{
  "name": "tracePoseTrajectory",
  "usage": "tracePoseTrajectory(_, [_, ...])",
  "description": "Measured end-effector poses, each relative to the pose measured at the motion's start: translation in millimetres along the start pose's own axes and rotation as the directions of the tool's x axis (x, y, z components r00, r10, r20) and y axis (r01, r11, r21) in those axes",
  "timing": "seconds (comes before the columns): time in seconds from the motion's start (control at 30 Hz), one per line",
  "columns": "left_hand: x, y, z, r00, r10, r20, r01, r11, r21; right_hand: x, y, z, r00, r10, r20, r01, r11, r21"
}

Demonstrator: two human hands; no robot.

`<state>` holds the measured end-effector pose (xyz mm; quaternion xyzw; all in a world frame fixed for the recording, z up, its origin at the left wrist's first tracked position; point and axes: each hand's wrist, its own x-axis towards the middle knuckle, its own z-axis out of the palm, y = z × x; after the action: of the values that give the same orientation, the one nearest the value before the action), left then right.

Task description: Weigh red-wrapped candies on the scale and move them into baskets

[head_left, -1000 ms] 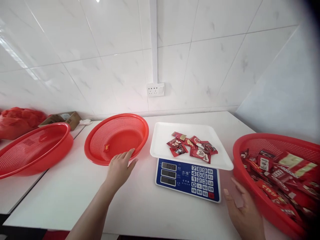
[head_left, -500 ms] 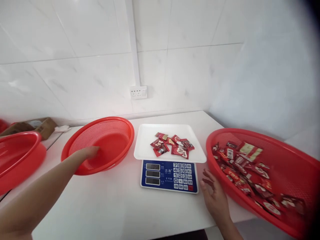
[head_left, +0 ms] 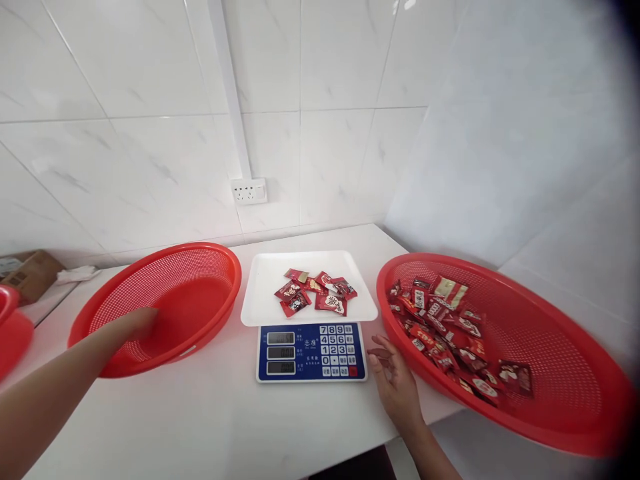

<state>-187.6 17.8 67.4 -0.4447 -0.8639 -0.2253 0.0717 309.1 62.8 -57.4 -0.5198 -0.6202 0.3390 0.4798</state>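
Note:
My left hand (head_left: 136, 324) reaches down inside the empty-looking red mesh basket (head_left: 210, 257) on the left, its fingers against the basket floor and hard to make out. My right hand (head_left: 395, 381) lies on the white table with fingers apart and nothing in it, just beside the rim of the big red basket (head_left: 505, 430) on the right, which holds several red candy packets (head_left: 440, 320). Between the baskets stands a blue-fronted scale (head_left: 310, 351). Its white tray (head_left: 263, 303) carries several red packets (head_left: 316, 293).
Another red basket (head_left: 10, 333) pokes in at the far left, with a cardboard box (head_left: 27, 273) behind it. A wall socket (head_left: 249, 191) sits above the table. Tiled walls meet in a corner behind the right basket. The table's front edge runs near my right wrist.
My left hand went from the left basket's front rim down into the basket. My right hand stayed beside the right basket. The view swung to the right.

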Motion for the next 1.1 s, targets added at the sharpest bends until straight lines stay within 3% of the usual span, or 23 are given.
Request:
tracePoseTrajectory(0.1, [9.8, 23.7, -17.6, 0.980, -0.018, 0.201, 0.012, 0.999, 0.034, -0.2, -1.7, 0.1, 1.000, 0.001, 0.010, -0.001, 1.000, 0.016])
tracePoseTrajectory(0.2, [16.3, 68.1, -37.0, 0.958, 0.047, 0.282, -0.048, 0.999, -0.001, -0.1, -2.5, 0.1, 1.000, -0.002, 0.026, 0.001, 1.000, 0.031])
tracePoseTrajectory(0.3, [5.8, 136.9, -45.9, 0.928, 0.195, 0.317, -0.150, 0.975, -0.161, 0.9, -0.5, 0.5, 0.999, 0.006, 0.035, -0.008, 0.999, 0.045])
tracePoseTrajectory(0.37, [-11.9, 193.6, -43.7, 0.884, 0.313, 0.348, -0.208, 0.929, -0.306, 1.8, 1.7, 1.2, 1.000, 0.014, 0.028, -0.016, 0.998, 0.054])
tracePoseTrajectory(0.43, [-33.6, 251.2, -37.0, 0.762, 0.524, 0.380, -0.224, 0.765, -0.604, 2.4, 3.7, 1.9, 1.000, 0.026, 0.009, -0.026, 0.998, 0.059])
tracePoseTrajectory(0.5, [-52.4, 299.7, -28.3, 0.645, 0.670, 0.367, -0.187, 0.604, -0.775, 2.1, 5.1, 2.1, 0.999, 0.037, -0.014, -0.036, 0.998, 0.058])
tracePoseTrajectory(0.53, [-58.5, 317.6, -23.7, 0.569, 0.742, 0.354, -0.187, 0.537, -0.823, 1.5, 5.6, 1.9, 0.999, 0.041, -0.024, -0.039, 0.998, 0.057])
tracePoseTrajectory(0.6, [-61.9, 337.3, -14.1, 0.441, 0.820, 0.366, -0.315, 0.523, -0.792, 0.0, 6.4, 1.2, 0.998, 0.045, -0.044, -0.043, 0.998, 0.051])
tracePoseTrajectory(0.67, [-53.5, 335.7, -3.6, 0.379, 0.810, 0.448, -0.477, 0.586, -0.655, -1.5, 7.4, 0.6, 0.997, 0.046, -0.054, -0.044, 0.998, 0.054])
tracePoseTrajectory(0.73, [-38.2, 318.4, 6.8, 0.402, 0.743, 0.535, -0.552, 0.663, -0.506, -2.2, 8.8, 0.5, 0.998, 0.044, -0.042, -0.041, 0.997, 0.067])
tracePoseTrajectory(0.83, [-17.2, 280.9, 18.1, 0.443, 0.630, 0.638, -0.544, 0.754, -0.367, -1.5, 11.1, 1.5, 0.999, 0.039, -0.003, -0.038, 0.995, 0.092])
tracePoseTrajectory(0.93, [-9.9, 249.6, 21.3, 0.434, 0.548, 0.715, -0.538, 0.794, -0.282, -0.2, 12.3, 2.5, 0.999, 0.037, 0.021, -0.039, 0.992, 0.120])
tracePoseTrajectory(1.1, [-12.9, 231.2, 23.2, 0.451, 0.516, 0.728, -0.560, 0.799, -0.220, 0.0, 10.3, 2.3, 0.998, 0.048, 0.031, -0.052, 0.990, 0.132])
